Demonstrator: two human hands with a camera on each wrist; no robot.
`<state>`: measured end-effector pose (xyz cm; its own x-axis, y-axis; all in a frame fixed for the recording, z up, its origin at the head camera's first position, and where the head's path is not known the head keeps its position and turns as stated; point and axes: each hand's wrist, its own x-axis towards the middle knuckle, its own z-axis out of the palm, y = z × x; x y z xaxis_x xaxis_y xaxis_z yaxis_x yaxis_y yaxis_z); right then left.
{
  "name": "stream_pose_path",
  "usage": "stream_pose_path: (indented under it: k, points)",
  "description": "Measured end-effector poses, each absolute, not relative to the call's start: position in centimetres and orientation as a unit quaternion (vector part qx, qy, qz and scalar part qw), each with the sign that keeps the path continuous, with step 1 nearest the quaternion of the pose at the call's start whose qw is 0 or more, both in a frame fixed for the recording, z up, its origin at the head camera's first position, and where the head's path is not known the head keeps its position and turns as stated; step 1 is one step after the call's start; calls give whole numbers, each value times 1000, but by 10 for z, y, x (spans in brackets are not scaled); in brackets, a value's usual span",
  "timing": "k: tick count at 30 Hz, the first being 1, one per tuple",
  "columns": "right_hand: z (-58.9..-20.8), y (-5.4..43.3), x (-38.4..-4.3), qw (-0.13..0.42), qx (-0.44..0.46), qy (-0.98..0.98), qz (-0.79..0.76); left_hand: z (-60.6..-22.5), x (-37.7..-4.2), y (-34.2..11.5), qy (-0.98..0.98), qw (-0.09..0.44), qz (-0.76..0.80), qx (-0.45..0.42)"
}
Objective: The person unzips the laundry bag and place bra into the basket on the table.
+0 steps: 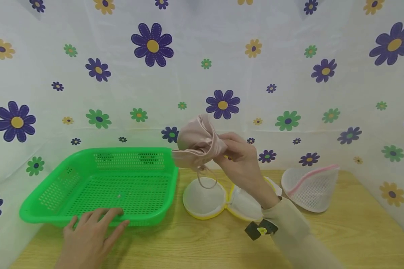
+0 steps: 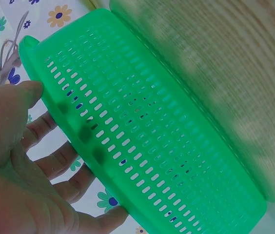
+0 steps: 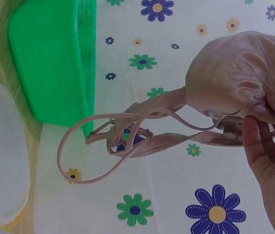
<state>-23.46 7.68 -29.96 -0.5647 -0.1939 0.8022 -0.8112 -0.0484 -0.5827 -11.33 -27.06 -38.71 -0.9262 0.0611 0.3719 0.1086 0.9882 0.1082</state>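
Note:
My right hand (image 1: 244,164) holds up a pink satin bra (image 1: 196,140), bunched, with thumb and fingers pinching its right side. In the right wrist view a smooth cup of the bra (image 3: 225,78) faces left, and its thin straps (image 3: 142,117) dangle in loops. At the left, a green plastic basket (image 1: 104,186) with perforated sides stands on the table, nothing large inside it. My left hand (image 1: 91,231) rests at its near rim, relaxed fingers reaching over the edge. From the left wrist, the thumb (image 2: 30,92) touches the rim (image 2: 69,129).
Below the bra lies an opened white bra-shaped case (image 1: 205,198) with yellow edging, two rounded halves joined in the middle. A white mesh laundry bag (image 1: 311,190) with a pink zip strip lies to its right. Behind the wooden table (image 1: 202,246) hangs a flower-patterned sheet (image 1: 188,82).

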Motion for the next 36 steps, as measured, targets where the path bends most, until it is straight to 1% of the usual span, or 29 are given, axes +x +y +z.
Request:
stream_pose_path:
  k: [7, 17, 23, 29, 32, 36]
  points:
    - [-293, 53, -238, 223, 391, -622, 641, -387, -114, -271, -981, 180, -61, -40]
    - [-296, 19, -243, 146, 372, -589, 703, -389, -115, -273, -983, 164, -67, -39]
    - [-313, -2, -252, 111, 339, -603, 713, -387, -115, -273, -985, 157, -64, -35]
    - [-337, -14, -261, 85, 301, -679, 664, -387, -115, -272, -985, 158, -64, -31]
    - [-347, -17, -262, 80, 296, -712, 632, -387, -115, -272, -985, 159, -64, -29]
    - [-357, -19, -261, 80, 314, -742, 587, -385, -115, -271, -984, 161, -65, -28]
